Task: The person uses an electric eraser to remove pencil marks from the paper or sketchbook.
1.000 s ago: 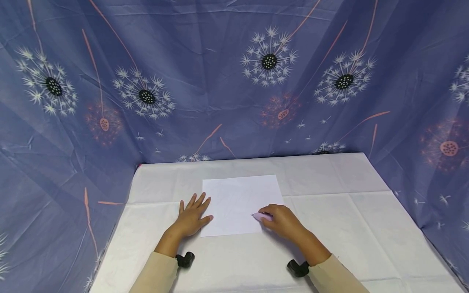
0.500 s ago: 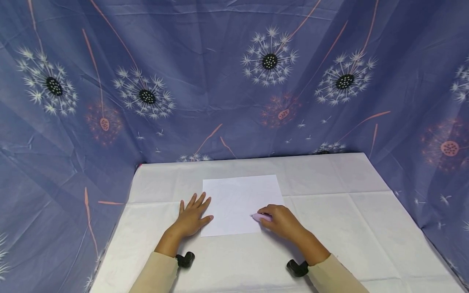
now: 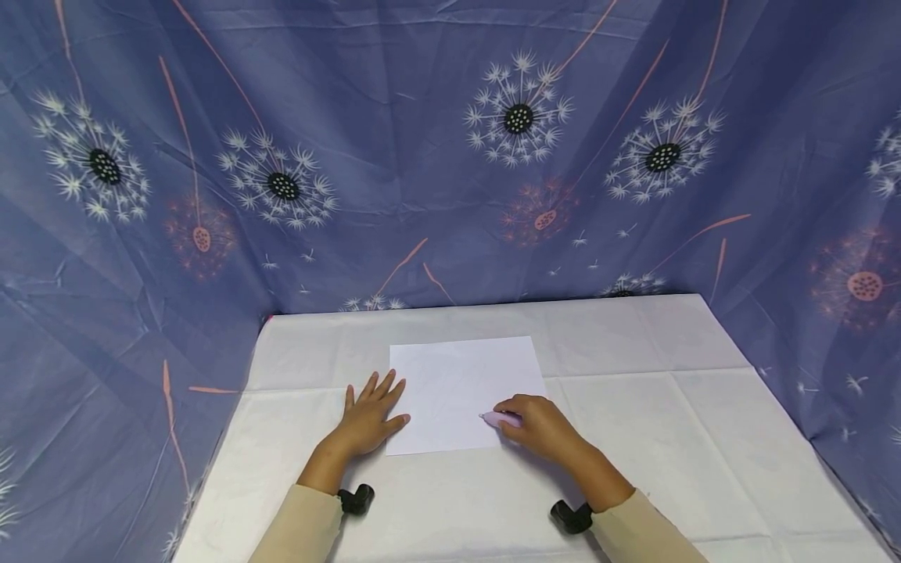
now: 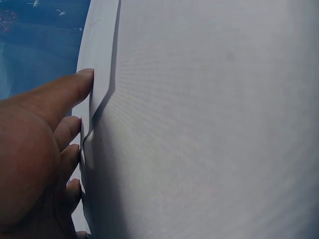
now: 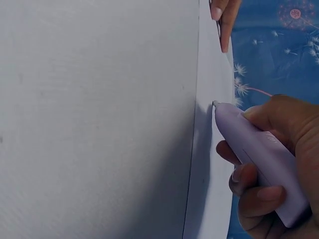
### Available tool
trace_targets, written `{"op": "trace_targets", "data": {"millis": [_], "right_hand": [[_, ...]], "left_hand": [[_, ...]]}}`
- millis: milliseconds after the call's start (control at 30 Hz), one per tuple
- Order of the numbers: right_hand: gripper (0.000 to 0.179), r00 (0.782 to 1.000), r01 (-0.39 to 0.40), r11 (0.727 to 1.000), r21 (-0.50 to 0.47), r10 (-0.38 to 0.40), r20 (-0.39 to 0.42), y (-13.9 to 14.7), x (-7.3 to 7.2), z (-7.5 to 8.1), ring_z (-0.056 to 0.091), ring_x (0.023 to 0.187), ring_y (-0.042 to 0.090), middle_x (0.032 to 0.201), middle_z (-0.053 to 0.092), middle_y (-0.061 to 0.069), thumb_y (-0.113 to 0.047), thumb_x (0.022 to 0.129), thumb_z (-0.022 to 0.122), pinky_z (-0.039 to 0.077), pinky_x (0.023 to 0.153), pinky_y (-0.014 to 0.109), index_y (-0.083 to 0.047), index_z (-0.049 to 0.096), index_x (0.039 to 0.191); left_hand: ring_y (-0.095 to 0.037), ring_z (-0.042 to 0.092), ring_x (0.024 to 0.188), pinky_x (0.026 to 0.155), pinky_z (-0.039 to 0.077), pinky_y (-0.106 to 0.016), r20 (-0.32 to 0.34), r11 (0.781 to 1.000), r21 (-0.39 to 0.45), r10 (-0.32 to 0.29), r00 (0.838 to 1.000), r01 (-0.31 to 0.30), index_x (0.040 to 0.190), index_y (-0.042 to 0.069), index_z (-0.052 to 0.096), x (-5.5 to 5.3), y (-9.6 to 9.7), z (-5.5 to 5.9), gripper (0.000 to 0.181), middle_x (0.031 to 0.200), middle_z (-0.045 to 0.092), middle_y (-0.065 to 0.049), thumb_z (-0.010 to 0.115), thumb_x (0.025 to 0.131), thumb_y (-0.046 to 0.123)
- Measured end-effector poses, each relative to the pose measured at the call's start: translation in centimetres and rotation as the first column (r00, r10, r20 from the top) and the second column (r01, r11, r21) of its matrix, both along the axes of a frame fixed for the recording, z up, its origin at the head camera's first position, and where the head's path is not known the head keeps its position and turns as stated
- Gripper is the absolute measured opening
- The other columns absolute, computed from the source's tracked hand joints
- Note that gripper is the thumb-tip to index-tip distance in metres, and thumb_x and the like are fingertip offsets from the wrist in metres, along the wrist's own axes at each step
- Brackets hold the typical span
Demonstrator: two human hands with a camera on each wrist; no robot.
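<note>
Right hand [image 3: 542,426]: thumb and curled fingers grasp a chunky lilac pen [image 5: 261,154]; its metal tip pokes out ahead of the fingertips, pointing toward the left hand [image 3: 362,422]. Tip is at or just over the paper [image 3: 450,391]; contact can't be told. Pale short marks sit on the pen barrel just past the thumb tip, too small to read.

Left hand: holds no item, fingers straight and splayed, pressing flat over the paper's left edge. Thumb, index and middle tips on the sheet, ring and little fingers on the white cloth [image 3: 633,422].

Paper lies flat between the hands, reaching beyond both sets of fingertips. Left wrist view shows a thin faint stroke on it, past the left thumb; not readable as letters.

Black wrist devices [image 3: 357,499] behind the fingers, at beige cuffs [image 3: 306,520]. Blue dandelion-print curtain [image 3: 394,156] well beyond all fingertips.
</note>
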State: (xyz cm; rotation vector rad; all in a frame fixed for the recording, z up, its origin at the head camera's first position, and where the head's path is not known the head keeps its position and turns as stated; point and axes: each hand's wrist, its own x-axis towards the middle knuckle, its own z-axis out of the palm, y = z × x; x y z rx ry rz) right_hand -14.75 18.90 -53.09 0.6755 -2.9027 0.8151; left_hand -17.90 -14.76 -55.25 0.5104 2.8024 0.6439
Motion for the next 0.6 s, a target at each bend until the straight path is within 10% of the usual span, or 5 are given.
{"op": "trace_targets", "data": {"millis": [600], "right_hand": [[0.02, 0.999, -0.01, 1.0, -0.019, 0.01, 0.03, 0.1, -0.1, -0.14, 0.061, 0.079, 0.004, 0.094, 0.074, -0.005, -0.014, 0.087, 0.077, 0.052, 0.072, 0.022, -0.013, 0.078, 0.107]], "left_hand": [[-0.041, 0.009, 0.158, 0.118, -0.002, -0.076, -0.017, 1.0, 0.011, 0.004, 1.0, -0.004, 0.158, 0.015, 0.036, 0.02, 0.02, -0.13, 0.069, 0.17, 0.02, -0.01, 0.06, 0.1, 0.043]]}}
